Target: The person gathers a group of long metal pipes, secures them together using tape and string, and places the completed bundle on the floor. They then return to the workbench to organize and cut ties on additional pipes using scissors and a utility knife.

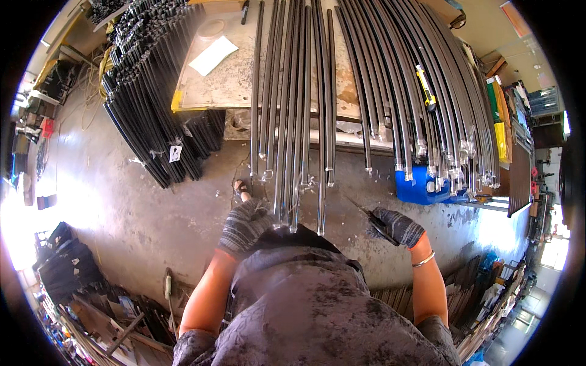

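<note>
My left hand (pixel 245 224), in a grey knit glove, closes around the near ends of several long dark metal rods (pixel 292 110) that stick out over the front edge of a metal worktable (pixel 227 85). My right hand (pixel 395 226), also gloved, holds a thin dark blade-like tool (pixel 365 213), pointing up and left toward the rod ends. Clear plastic wrapping hangs from some rod tips.
A second, larger bundle of rods (pixel 421 97) lies to the right with a yellow utility knife (pixel 426 88) on top. A blue bin (pixel 416 186) sits under them. Black tube bundles (pixel 152 104) lean at the left. A paper sheet (pixel 212 55) lies on the table. Scrap lies along the floor's edges.
</note>
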